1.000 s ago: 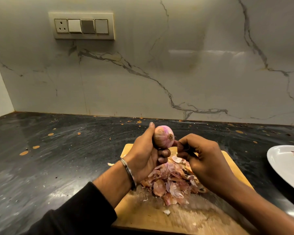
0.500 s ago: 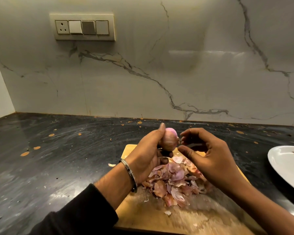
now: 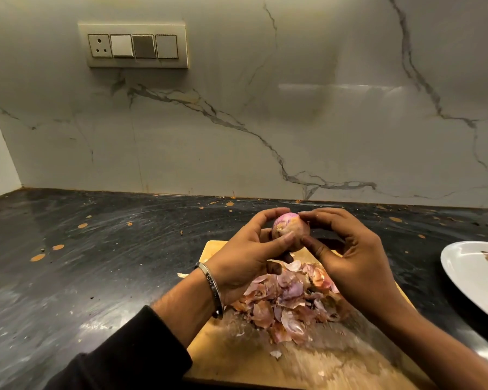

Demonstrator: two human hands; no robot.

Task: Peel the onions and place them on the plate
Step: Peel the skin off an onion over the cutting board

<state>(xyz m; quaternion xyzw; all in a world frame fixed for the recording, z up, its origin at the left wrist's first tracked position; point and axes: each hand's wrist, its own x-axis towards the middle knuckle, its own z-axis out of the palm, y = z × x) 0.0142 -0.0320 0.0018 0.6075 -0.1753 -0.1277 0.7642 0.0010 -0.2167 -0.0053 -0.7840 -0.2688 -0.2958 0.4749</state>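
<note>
A small round pink onion (image 3: 289,231) with a bit of dry brown skin on it is up in the air, held between two hands, above the far end of a light wooden chopping board (image 3: 265,358). The left hand (image 3: 247,260) curls its fingers (image 3: 268,220) over the top of the onion and its thumb lies across the front, so it holds the onion tight. The right hand (image 3: 352,263) touches the onion from the right, with its fingers (image 3: 319,215) bent onto the top and its thumb pressed on the near side, pinching it. A shiny silver bangle (image 3: 212,289) sits on the left wrist, and a black sleeve (image 3: 124,361) covers the left arm below it. Under the hands, a heap of thin pink and brown onion peels (image 3: 286,305) lies on the board. The board rests on a dark, shiny black worktop (image 3: 96,263) that has little orange specks on it. At the right edge, a white plate (image 3: 473,280) with a red mark on it sits on the worktop, well apart from the onion. Behind it all stands a white marble wall (image 3: 293,122) with grey veins, and a cream switch panel (image 3: 137,45) is fixed high on the left.
</note>
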